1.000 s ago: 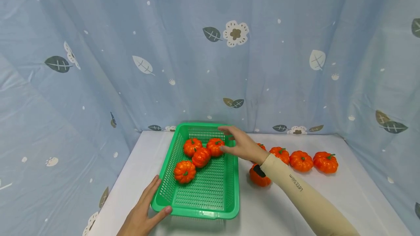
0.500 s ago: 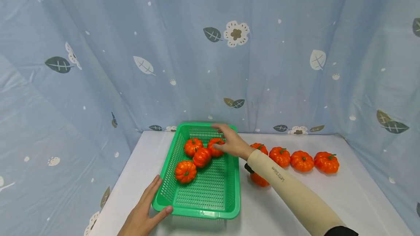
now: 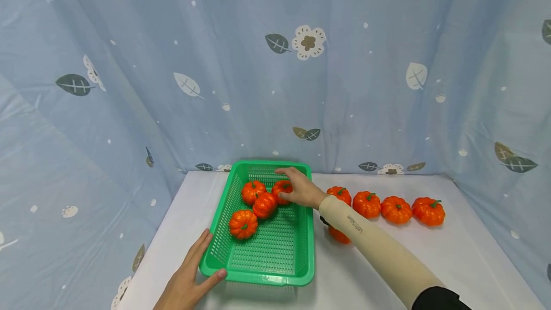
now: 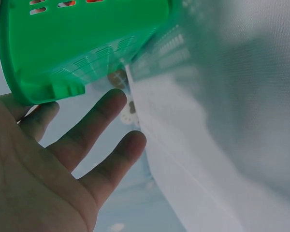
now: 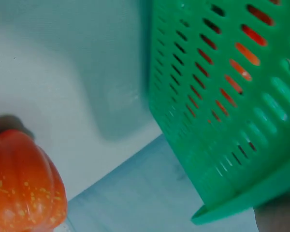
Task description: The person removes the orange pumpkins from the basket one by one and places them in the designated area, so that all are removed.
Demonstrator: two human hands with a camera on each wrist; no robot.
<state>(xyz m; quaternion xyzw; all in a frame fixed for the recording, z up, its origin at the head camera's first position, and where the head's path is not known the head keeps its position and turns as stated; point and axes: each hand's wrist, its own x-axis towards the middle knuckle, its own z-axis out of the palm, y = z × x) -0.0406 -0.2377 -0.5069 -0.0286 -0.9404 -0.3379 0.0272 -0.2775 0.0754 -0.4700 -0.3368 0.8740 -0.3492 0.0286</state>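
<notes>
Right hand point(image 3: 301, 189) has shifted inward to the rear-right pumpkin point(image 3: 281, 187) in the green basket point(image 3: 258, 279); grip unclear | left hand point(image 3: 185, 274) spread at near-left corner | five other pumpkins point(image 3: 396, 210) on bench point(image 3: 340, 281); filling looks partly done, placement likely unfinished

The basket point(image 3: 275, 279) sits on the worktop point(image 3: 465, 257), before the curtain point(image 3: 241, 71), four pumpkins point(image 3: 264, 205) inside. Right of it, four more pumpkins point(image 3: 396, 210) line up (a fifth pumpkin point(image 3: 339, 236) lies nearer me). My left grip point(image 3: 184, 277) is at the near-left corner, my right grip point(image 3: 303, 189) over the right side.
</notes>
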